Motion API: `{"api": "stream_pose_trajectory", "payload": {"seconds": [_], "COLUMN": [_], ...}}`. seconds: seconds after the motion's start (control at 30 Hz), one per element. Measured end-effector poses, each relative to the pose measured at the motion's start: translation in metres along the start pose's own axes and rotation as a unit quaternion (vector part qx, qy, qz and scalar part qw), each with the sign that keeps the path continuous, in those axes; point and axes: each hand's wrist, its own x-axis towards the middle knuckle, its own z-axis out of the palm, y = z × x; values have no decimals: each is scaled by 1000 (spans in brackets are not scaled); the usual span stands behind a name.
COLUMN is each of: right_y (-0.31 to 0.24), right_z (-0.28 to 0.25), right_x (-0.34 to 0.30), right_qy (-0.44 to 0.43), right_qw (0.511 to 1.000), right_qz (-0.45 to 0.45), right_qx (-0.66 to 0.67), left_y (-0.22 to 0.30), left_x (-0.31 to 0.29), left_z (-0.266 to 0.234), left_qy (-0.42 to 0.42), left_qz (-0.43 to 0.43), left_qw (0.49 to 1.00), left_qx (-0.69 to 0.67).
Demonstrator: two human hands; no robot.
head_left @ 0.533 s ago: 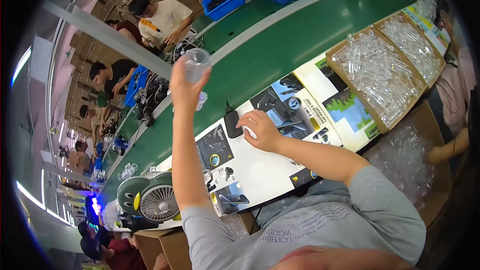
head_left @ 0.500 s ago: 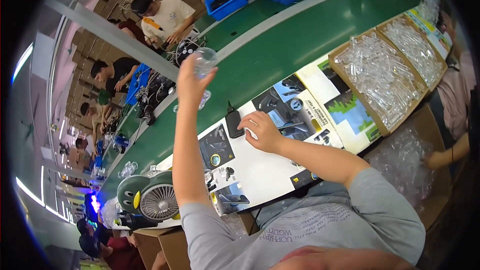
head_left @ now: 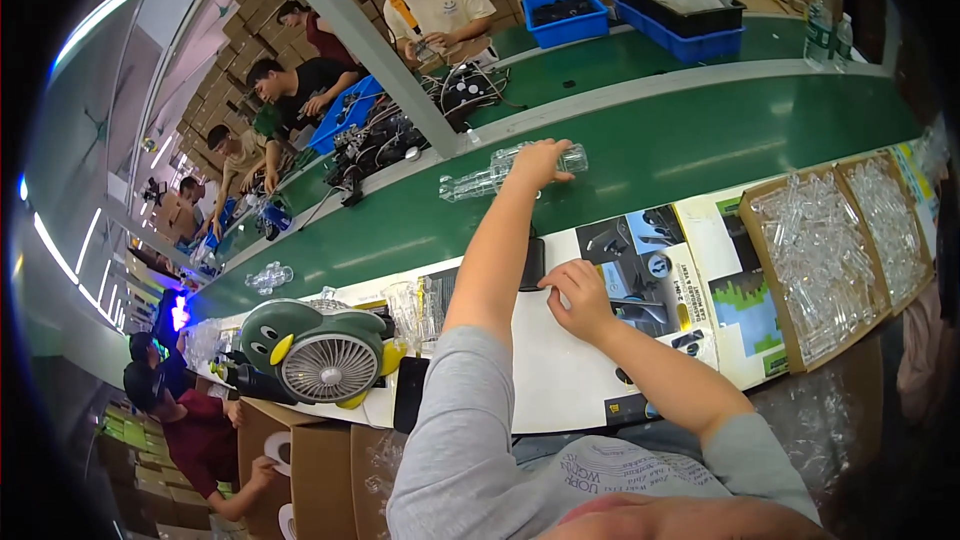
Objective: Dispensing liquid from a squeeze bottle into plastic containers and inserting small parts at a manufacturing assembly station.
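Observation:
My left hand (head_left: 542,166) reaches out over the green belt, its fingers curled over a clear plastic part. More of the clear, bottle-like plastic piece (head_left: 478,182) sticks out to the left of the hand, and a rounded end shows to its right. I cannot tell whether this is one part or several. My right hand (head_left: 582,302) hovers over the printed board, fingers loosely bent and apart, with nothing seen in it. Its fingertips are beside a small black case (head_left: 532,264), partly hidden by my left forearm.
A green penguin-shaped fan (head_left: 320,350) stands left, with a dark phone-like slab (head_left: 409,393) beside it. Another clear part (head_left: 270,278) lies on the belt (head_left: 680,140). Cardboard trays (head_left: 795,340) of clear tubes stand right. Co-workers sit across the belt.
My left hand has come down from the raised position with the clear part and now rests at the belt, further right in view. The view has turned; my right hand stays near the black case.

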Motion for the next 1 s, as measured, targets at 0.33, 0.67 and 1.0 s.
{"api": "stream_pose_trajectory", "payload": {"seconds": [0.33, 0.67, 1.0], "right_y": [-3, 2, 0], "right_z": [3, -3, -2], "right_x": [-1, -1, 0], "right_qy": [-2, 13, 15], "right_qw": [1000, 1000, 999], "right_qz": [-2, 8, 25], "right_qx": [19, 21, 25], "left_y": [-4, 56, 135], "left_x": [-6, -100, -376], "left_z": [10, -102, -208], "left_qy": [-22, 147, -117], "left_qz": [-46, -12, -133], "left_qw": [998, 982, 863], "left_qx": [-28, -118, -472]}}
